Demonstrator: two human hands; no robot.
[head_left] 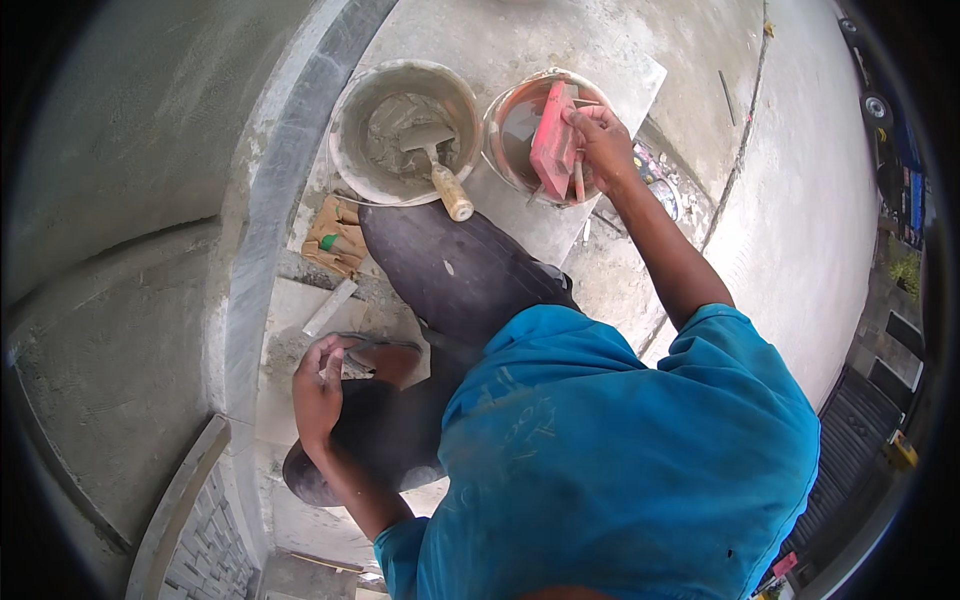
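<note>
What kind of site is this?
Likely an outdoor masonry or plastering job. A mortar bucket holds a trowel, the right hand grips a red float in a second bucket, beside a freshly rendered wall.

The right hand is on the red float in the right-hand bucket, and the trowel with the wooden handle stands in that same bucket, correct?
Not quite. The head view shows the trowel standing in the left bucket, in the grey mortar. The right hand is indeed on the red float in the right bucket.

Blue short-sleeved shirt (pixel 620 460), pale dust smears; dark trousers (pixel 450 270); flip-flop sandal (pixel 385 350); bare forearms.
</note>
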